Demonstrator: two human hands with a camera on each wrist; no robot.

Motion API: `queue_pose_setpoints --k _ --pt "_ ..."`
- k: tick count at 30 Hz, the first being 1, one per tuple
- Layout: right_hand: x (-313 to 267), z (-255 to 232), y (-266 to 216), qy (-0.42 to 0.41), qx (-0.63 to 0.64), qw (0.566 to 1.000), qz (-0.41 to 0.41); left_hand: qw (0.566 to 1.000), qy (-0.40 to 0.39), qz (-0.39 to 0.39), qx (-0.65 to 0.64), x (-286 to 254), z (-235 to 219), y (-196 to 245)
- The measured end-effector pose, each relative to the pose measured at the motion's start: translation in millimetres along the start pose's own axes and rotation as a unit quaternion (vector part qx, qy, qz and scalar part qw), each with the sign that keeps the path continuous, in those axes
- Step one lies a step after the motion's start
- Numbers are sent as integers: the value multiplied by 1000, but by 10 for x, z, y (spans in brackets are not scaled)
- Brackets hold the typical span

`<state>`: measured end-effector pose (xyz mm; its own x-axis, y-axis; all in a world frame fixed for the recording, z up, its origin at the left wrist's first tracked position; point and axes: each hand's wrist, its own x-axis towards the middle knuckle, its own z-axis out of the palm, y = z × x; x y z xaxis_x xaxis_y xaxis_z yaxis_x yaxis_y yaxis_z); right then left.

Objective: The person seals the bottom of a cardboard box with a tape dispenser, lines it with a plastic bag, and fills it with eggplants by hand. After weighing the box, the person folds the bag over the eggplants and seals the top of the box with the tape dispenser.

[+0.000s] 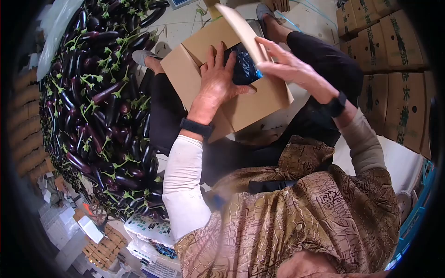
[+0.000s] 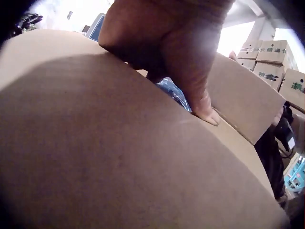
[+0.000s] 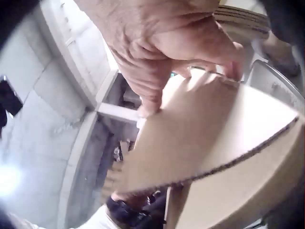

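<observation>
An open cardboard box point(image 1: 248, 109) stands between the person's legs, its flaps spread outward. Inside it shows dark, shiny plastic wrapping point(image 1: 245, 63) with blue glints, also seen past the rim in the left wrist view as crinkled film point(image 2: 174, 93). The left hand point(image 1: 219, 81) lies spread over the opening, fingers extended onto the near side of the wrapping and thumb out along a flap. At the box's right, the right hand point(image 1: 293, 67) pinches a raised flap point(image 1: 241, 32) between thumb and fingers. That flap point(image 3: 200, 129) fills the middle of the right wrist view.
A large heap of eggplants point(image 1: 97, 116) covers the floor at the left, reaching near the person's leg. Stacked printed cartons point(image 1: 403, 102) line the right side. A clear plastic sheet point(image 1: 58, 37) lies at the heap's upper edge.
</observation>
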<state>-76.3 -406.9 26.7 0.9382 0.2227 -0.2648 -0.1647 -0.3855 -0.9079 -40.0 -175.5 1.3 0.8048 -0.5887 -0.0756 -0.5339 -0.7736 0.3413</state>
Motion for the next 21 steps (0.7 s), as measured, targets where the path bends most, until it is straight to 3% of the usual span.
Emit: queue_pose_setpoints --k 1,3,5,6,8,9,10,11,13,14,15,17,18,19,21 --pt "117 184 159 57 -117 986 -103 1000 0 -6 -6 22 -26 39" --pt "232 316 356 100 -151 978 -102 1000 8 -9 2 21 -31 22" --pt "284 237 387 74 -91 988 -96 995 56 49 -60 -39 44 -219" --pt "267 240 414 85 -85 987 -104 986 148 62 -51 -140 -74 -229" --pt "232 292 455 97 -71 987 -108 941 328 -53 57 -385 -285 -273" --pt "225 304 447 105 -65 987 -102 914 384 -131 12 -527 -253 -384" --pt "230 304 430 112 -61 987 -100 887 314 -173 -289 -644 -260 -485" --pt "206 315 418 108 -58 987 -101 773 215 -203 -562 -787 -247 -538" --pt "227 292 380 92 -5 992 -83 720 207 -237 -618 -924 -33 -394" --pt "268 286 382 96 -3 992 -85 745 242 -233 -576 -985 19 -290" --pt "266 293 417 111 -33 989 -94 677 236 -157 -679 -1006 -102 -187" --pt "248 292 474 117 -64 986 -97 682 192 -83 -701 -875 -231 8" --pt "252 301 476 120 -58 987 -88 737 182 -5 -651 -724 -305 207" --pt "253 336 462 124 -49 988 -81 815 218 -38 -537 -624 -269 188" --pt "280 311 421 115 -16 990 -84 884 256 -32 -390 -464 -246 309"
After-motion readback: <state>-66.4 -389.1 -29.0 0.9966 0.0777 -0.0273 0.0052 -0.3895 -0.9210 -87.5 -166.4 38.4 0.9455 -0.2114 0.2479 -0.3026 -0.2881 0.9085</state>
